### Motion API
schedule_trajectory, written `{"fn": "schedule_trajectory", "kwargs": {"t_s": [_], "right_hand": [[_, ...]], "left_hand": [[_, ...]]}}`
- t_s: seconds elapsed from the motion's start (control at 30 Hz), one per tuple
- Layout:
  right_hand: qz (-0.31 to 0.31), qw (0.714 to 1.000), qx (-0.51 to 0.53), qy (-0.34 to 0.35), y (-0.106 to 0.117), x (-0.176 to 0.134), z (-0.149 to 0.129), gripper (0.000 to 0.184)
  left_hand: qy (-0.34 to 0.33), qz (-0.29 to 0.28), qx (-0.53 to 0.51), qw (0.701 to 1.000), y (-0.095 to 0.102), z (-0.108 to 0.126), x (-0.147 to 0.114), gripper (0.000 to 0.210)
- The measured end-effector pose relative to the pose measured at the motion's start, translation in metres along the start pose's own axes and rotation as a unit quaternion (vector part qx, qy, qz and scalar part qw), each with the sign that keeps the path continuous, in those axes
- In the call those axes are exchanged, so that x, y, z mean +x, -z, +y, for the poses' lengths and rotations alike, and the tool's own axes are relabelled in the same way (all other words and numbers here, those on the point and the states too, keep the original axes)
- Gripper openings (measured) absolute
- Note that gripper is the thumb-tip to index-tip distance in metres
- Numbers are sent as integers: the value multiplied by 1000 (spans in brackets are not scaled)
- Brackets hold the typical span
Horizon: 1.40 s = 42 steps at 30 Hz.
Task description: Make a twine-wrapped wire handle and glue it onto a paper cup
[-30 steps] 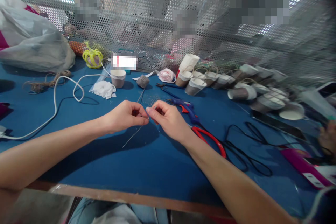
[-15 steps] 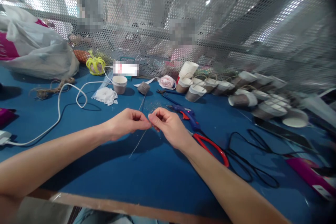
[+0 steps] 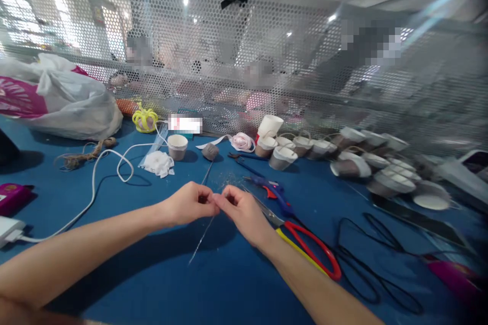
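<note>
I'm seeing my left hand (image 3: pixel 188 205) meeting my right hand (image 3: pixel 244 214) above the surface (image 3: pixel 171 284). A glue gun (image 3: pixel 280 195) and scissors (image 3: pixel 282 224) are lying rightward; 1 bag (image 3: pixel 82 101) is sitting at far left, with twine (image 3: pixel 88 156) lying before it; cups (image 3: pixel 282 158) are clustering behind, rightward, before a partition (image 3: pixel 305 35).

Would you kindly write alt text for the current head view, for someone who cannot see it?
A person's left hand and right hand meet at a thin strand above a blue table. Scissors and a glue gun lie near the right hand, with small cups beyond; a plastic bag sits at far left.
</note>
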State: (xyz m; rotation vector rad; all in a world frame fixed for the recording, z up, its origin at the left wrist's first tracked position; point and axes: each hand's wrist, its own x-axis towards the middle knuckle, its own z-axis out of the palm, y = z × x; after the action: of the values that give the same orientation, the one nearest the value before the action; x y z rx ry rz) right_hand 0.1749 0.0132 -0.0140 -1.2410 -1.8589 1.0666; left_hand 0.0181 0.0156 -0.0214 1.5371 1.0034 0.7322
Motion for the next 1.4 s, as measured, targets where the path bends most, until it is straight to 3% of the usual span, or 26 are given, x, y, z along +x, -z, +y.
{"fn": "schedule_trajectory", "kwargs": {"t_s": [0.17, 0.27, 0.47, 0.73, 0.93, 1.17, 1.4], "right_hand": [[-49, 991, 125, -16, 3, 8, -2, 35], [-34, 981, 188, -45, 6, 19, -6, 34], [-38, 956, 284, -66, 12, 38, -10, 24], [-103, 966, 230, -51, 1, 36, -1, 23], [-91, 972, 214, -40, 1, 31, -5, 20], [-88, 987, 127, -35, 4, 27, -9, 27], [-76, 997, 31, -6, 3, 25, -14, 22]], "left_hand": [[50, -15, -128, 990, 10, 8, 4, 22], [67, -16, -209, 975, 16, 12, 4, 25], [74, 11, -235, 969, 32, 6, 6, 28], [97, -31, -217, 971, 30, 3, 5, 31], [86, -35, -164, 982, 30, 2, 2, 21], [7, -31, 2, 999, 33, 5, 0, 14], [22, -3, 10, 1000, 28, 5, -2, 19]]}}
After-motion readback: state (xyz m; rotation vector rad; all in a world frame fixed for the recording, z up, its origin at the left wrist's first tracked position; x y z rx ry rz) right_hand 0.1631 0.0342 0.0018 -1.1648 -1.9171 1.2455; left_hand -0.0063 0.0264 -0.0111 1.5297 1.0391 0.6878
